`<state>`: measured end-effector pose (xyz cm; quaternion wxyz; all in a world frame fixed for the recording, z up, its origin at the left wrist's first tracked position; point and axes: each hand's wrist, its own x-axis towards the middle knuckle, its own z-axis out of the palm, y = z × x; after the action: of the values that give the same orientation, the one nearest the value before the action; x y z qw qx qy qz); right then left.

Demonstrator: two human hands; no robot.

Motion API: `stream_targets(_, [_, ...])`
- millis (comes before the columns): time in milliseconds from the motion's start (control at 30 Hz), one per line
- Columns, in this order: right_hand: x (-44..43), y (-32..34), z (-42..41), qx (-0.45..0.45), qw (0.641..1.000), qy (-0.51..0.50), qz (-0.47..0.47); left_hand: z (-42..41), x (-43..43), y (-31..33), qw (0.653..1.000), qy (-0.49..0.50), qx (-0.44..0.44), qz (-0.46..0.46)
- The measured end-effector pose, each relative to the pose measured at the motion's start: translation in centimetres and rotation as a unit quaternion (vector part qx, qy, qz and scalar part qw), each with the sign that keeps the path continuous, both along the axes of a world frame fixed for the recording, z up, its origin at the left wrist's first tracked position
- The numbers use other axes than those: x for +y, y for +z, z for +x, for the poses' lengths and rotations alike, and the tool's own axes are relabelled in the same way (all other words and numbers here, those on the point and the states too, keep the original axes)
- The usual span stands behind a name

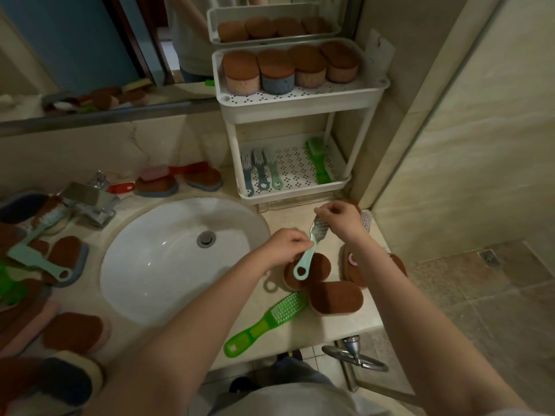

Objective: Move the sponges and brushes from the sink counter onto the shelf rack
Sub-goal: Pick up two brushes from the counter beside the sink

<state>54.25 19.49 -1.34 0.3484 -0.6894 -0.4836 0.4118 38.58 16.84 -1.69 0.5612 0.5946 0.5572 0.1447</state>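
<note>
Both hands hold a mint-green brush [309, 250] above the counter, right of the basin. My left hand [283, 246] pinches its handle; my right hand [339, 219] grips its bristle head. Under it lie brown-topped sponges [336, 297] and a bright green brush [267, 321]. The white shelf rack [303, 103] stands behind: several sponges [276, 72] on the top tier, three small brushes [261, 169] and a green brush [318, 162] on the lower tier.
The white basin [180, 259] fills the counter's middle, the chrome faucet [90, 199] at its left. More sponges and brushes [45, 250] crowd the left counter and lie behind the basin [180, 178]. A mirror hangs above; a tiled wall rises on the right.
</note>
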Motion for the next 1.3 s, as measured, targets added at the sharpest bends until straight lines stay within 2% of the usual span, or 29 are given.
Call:
stream_targets(100, [-0.3, 0.1, 0.4, 0.069, 0.997, -0.017, 0.001, -0.1, 0.4, 0.2, 1.000, 0.014, 0.009, 0.009])
stream_targets(167, [-0.5, -0.4, 0.8, 0.070, 0.997, -0.022, -0.011, -0.1, 0.6, 0.2, 1.000, 0.013, 0.020, 0.009])
stream_targets(233, [-0.6, -1.1, 1.5, 0.020, 0.998, -0.047, -0.024, 0.1, 0.9, -0.2, 0.999, 0.028, 0.039, 0.019])
stream_targets(367, [-1.5, -2.6, 3.9, -0.209, 0.972, -0.066, -0.087, 0.3, 1.3, -0.9, 0.995, 0.059, 0.073, 0.044])
stream_targets(633, [-2.6, -4.8, 5.1, -0.299, 0.944, -0.043, -0.131, 0.5, 1.6, -1.6, 0.989, 0.109, 0.092, 0.034])
stream_targets(733, [-2.2, -5.0, 4.9, -0.289, 0.944, -0.056, -0.147, 0.5, 1.7, -1.6, 0.988, 0.125, 0.088, 0.027])
stream_targets(900, [-1.6, -4.8, 4.6, -0.203, 0.956, -0.118, -0.173, 0.6, 1.8, -1.2, 0.984, 0.160, 0.073, 0.005])
stream_targets(1000, [-1.6, -4.3, 4.8, -0.185, 0.956, -0.143, -0.177, 0.6, 1.8, -0.9, 0.983, 0.173, 0.061, -0.011])
stream_targets(1133, [-1.9, -3.7, 4.7, -0.139, 0.972, -0.132, -0.138, 0.5, 2.3, -0.6, 0.980, 0.194, 0.036, -0.002])
stream_targets(1300, [-1.0, -1.2, 3.0, -0.097, 0.987, -0.123, -0.045, 0.0, 3.3, 0.4, 0.975, 0.221, 0.023, 0.029])
